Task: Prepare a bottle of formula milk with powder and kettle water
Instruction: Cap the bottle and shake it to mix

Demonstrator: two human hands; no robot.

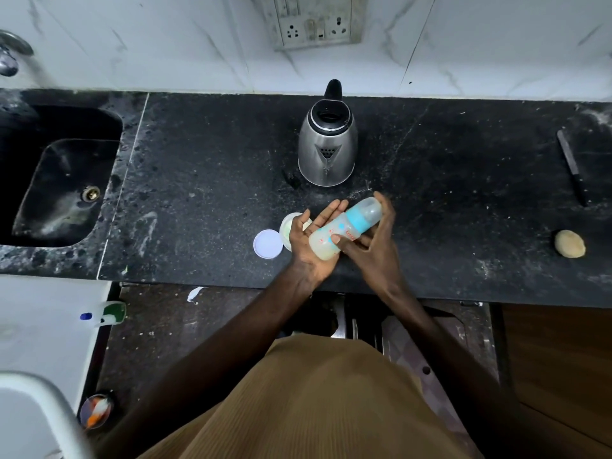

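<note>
A baby bottle [351, 225] with a blue collar and a clear cap lies tilted between my palms, cap pointing up and right. Pale milky liquid sits in its lower end. My left hand [306, 256] is palm-up beneath it with fingers stretched flat. My right hand [381, 250] presses on it from the right, thumb across the body. Behind my hands a steel kettle [328, 147] with a black handle stands on the dark counter, spout toward me. An open powder tub [285, 226] is partly hidden by my left hand; its white lid [267, 244] lies beside it.
A black sink [63, 190] is set into the counter at the left, with a tap [10, 58] above it. A knife [573, 167] and a round beige lump [569, 243] lie at the far right. A wall socket [314, 28] sits above the kettle.
</note>
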